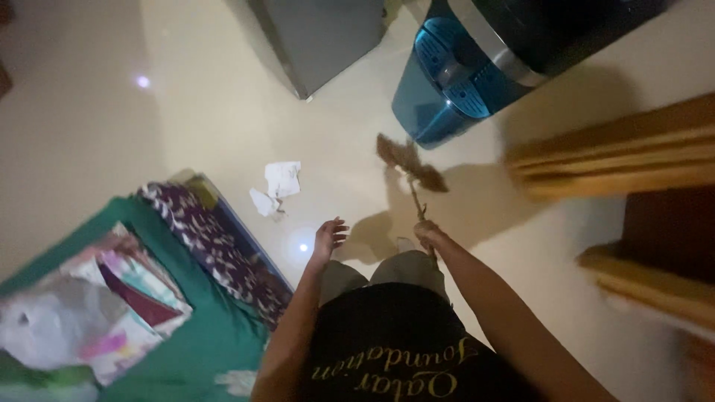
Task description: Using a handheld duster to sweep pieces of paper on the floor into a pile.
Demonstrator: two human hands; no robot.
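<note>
My right hand (430,235) grips the thin handle of a brown grass broom (410,162), whose bristly head fans out over the pale floor just below a blue appliance. My left hand (328,237) hangs free beside it, fingers spread, holding nothing. Crumpled white paper scraps (276,185) lie on the floor to the left of the broom head, roughly a forearm's length from my left hand. I look straight down over my black shirt and grey trousers.
A blue-and-black appliance (447,74) stands at the top, a grey cabinet (320,37) beside it. Wooden furniture (618,156) fills the right. A bed with a green sheet (194,335), a purple patterned mattress edge (216,246) and folded cloths occupies the lower left.
</note>
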